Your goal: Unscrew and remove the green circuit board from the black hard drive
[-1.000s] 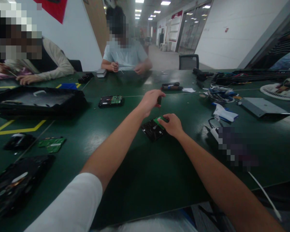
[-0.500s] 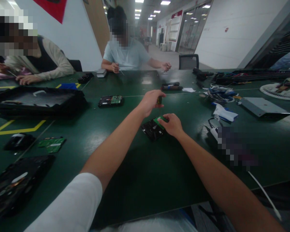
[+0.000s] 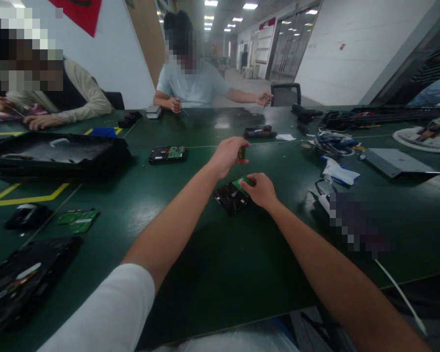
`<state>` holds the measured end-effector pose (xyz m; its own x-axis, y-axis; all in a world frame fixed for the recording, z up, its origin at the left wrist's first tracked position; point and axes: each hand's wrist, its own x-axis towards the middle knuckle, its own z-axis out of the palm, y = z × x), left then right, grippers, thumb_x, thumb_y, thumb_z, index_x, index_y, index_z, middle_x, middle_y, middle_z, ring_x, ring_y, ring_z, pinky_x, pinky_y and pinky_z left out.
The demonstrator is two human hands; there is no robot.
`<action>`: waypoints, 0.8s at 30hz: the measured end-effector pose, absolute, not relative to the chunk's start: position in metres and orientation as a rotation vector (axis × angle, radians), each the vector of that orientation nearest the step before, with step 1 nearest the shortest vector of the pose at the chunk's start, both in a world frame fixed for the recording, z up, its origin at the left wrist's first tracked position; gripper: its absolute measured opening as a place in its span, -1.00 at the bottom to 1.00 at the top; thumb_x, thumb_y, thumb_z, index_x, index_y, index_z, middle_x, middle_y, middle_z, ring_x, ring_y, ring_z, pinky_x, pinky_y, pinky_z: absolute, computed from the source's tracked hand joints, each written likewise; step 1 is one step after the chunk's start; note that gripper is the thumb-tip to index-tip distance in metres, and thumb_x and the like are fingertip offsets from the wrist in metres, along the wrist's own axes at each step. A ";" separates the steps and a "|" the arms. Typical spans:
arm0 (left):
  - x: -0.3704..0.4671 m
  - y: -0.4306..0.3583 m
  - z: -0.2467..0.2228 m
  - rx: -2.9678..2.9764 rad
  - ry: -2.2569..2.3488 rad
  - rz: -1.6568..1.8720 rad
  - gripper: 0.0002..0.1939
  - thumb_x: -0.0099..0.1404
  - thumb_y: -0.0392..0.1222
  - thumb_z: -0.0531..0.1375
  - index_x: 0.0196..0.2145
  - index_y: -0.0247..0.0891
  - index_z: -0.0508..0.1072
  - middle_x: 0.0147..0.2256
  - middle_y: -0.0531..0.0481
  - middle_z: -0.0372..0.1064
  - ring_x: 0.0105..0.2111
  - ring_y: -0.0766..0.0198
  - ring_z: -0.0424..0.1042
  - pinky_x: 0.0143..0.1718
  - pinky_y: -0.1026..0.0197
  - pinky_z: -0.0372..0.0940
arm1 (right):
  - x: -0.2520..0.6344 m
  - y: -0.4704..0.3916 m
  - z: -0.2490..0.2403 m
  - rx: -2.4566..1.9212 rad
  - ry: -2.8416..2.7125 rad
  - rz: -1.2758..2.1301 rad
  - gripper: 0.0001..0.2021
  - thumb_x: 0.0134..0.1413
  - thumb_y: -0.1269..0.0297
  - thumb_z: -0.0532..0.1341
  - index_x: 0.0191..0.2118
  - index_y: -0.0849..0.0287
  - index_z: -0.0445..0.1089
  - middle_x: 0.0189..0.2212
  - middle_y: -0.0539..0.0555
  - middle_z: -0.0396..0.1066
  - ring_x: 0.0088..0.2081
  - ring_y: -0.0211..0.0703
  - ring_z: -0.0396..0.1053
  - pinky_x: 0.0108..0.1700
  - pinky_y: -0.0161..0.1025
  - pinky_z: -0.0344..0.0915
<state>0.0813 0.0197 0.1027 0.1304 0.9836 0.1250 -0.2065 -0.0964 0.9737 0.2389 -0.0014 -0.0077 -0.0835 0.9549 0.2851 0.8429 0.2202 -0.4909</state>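
Observation:
A black hard drive with a green circuit board lies on the dark green table, in the middle of the view. My left hand is closed round the handle of a screwdriver, held upright above the drive. Its thin shaft points down at the far edge of the board; where the tip meets it is too small to make out. My right hand grips the right side of the drive, with the thumb on the green board and the other fingers partly hidden.
Another hard drive lies further back. Black trays, a loose circuit board and an opened drive casing are at left. A cable bundle, a metal case and a white cord are at right. Two co-workers sit opposite.
My hands, the screwdriver and the hard drive stay almost in place. Across the table, a co-worker's hand has moved to the right, towards the chair.

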 end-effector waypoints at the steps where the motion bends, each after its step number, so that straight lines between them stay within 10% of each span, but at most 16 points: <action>1: 0.081 0.020 0.102 1.194 0.882 1.256 -0.90 0.24 -0.17 0.22 -0.36 -0.26 0.46 -0.37 -0.06 0.37 -0.33 0.23 0.41 -0.27 0.13 0.51 | 0.239 -0.001 -0.008 -1.649 -1.955 0.265 -0.61 0.22 -0.10 0.28 -0.07 0.13 0.53 -0.12 0.15 0.54 -0.10 -0.01 0.45 -0.06 -0.12 0.32; 24: 0.080 0.021 0.099 1.217 0.857 1.206 -0.88 0.31 -0.16 0.22 -0.32 -0.26 0.42 -0.38 -0.07 0.42 -0.36 0.25 0.44 -0.34 0.15 0.51 | 0.238 -0.002 -0.009 -1.633 -1.941 0.270 -0.62 0.22 -0.08 0.27 -0.10 0.13 0.53 -0.16 0.14 0.54 -0.13 -0.04 0.44 -0.09 -0.15 0.30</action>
